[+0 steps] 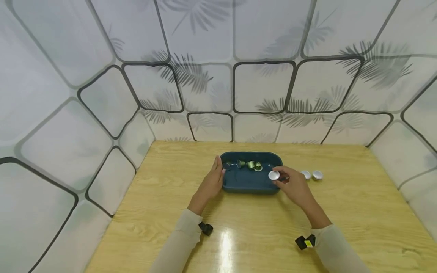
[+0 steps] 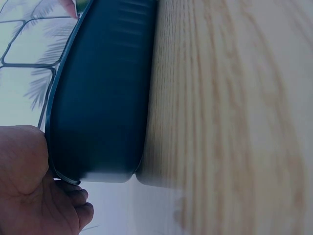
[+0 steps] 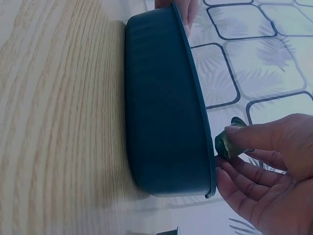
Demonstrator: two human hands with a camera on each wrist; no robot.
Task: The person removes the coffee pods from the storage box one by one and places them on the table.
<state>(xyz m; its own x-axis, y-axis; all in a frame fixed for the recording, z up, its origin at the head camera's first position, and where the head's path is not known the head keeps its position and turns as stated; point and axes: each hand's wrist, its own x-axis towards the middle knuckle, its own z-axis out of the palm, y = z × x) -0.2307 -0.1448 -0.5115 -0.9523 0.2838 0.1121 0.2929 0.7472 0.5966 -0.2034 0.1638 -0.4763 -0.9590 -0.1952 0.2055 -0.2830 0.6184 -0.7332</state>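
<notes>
Dark blue-green in colour, the tray [image 1: 250, 190] is standing near the middle of the table's [image 1: 143, 212] far edge. The left hand [image 1: 211, 182] is gripping the tray's left end, thumb at the rim and fingers outside, presumably to steady it. The right hand [image 1: 296, 185] is pinching the held capsule [image 1: 274, 175] between thumb and fingers above the tray's right end, silver lid turned towards the head camera; this light grip is probably suiting so small a body. Four green capsules [image 1: 258, 166] are lying loose along the tray's far wall, tipped at differing angles. Two spare capsules [image 1: 317, 175] are sitting beyond the right hand, towards the table's far right corner, apparently within easy reach. No brand or label is showing legibly on any capsule or on the tray; the right wrist camera [image 1: 302, 243] is bearing a yellow patch [image 1: 308, 243], its marking unreadable.
</notes>
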